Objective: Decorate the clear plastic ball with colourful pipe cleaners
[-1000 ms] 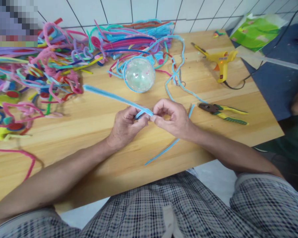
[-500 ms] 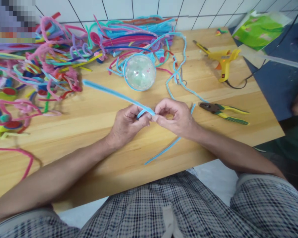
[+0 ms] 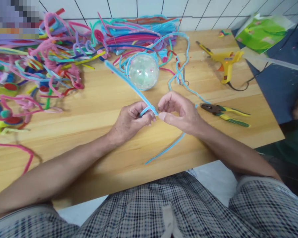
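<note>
My left hand (image 3: 134, 120) pinches a light blue pipe cleaner (image 3: 131, 85) near its lower end, where a short piece crosses it. The long part slants up and left, its tip left of a clear speckled ball (image 3: 143, 71). Just right of that lower end is my right hand (image 3: 177, 110), thumb and fingers apart, with nothing visible between them. Another thin blue pipe cleaner (image 3: 167, 151) lies on the table and passes under my right hand.
Colourful pipe cleaners (image 3: 47, 66) pile up at the left and back. To the right lie pliers (image 3: 224, 114), a yellow glue gun (image 3: 225, 64) with its cord and a cutter (image 3: 204, 48). A green packet (image 3: 263, 33) is at the back right.
The pipe cleaner in my left hand has swung to a steeper slant, its tip moving up and right. My right hand has let go of its lower end, and its fingers have opened.
</note>
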Tool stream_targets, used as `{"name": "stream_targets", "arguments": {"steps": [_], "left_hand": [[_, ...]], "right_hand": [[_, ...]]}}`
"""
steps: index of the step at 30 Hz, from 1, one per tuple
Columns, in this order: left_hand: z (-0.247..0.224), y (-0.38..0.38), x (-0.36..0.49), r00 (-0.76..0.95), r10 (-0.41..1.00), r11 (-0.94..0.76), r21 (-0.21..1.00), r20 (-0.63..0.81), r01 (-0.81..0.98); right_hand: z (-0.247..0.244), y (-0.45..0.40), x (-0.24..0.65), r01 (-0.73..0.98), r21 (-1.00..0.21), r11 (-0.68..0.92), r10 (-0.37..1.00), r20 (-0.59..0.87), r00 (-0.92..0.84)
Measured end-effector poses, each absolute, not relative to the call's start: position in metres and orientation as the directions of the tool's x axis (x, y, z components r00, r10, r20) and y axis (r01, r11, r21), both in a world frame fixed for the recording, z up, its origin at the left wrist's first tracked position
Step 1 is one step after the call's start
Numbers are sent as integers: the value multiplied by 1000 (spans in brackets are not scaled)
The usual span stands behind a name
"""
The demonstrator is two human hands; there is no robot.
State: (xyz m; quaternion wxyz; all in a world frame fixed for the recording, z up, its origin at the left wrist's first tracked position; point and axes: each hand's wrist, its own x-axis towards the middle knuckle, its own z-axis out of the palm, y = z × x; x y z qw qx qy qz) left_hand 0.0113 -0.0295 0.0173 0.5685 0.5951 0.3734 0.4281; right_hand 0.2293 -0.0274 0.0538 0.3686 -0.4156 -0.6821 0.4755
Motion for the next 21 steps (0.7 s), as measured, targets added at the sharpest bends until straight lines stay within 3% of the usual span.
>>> {"name": "stream_targets", "arguments": {"steps": [9,21], "left_hand": [[14,-22,11,531,843,87,996,-84,21],[12,-19,12,583,804,149,989,-119,-3]], "right_hand": [[50,-22,229,303,-940,156,913,20,-407],[36,-14,231,329,-941,75,910,-71,-409]]}}
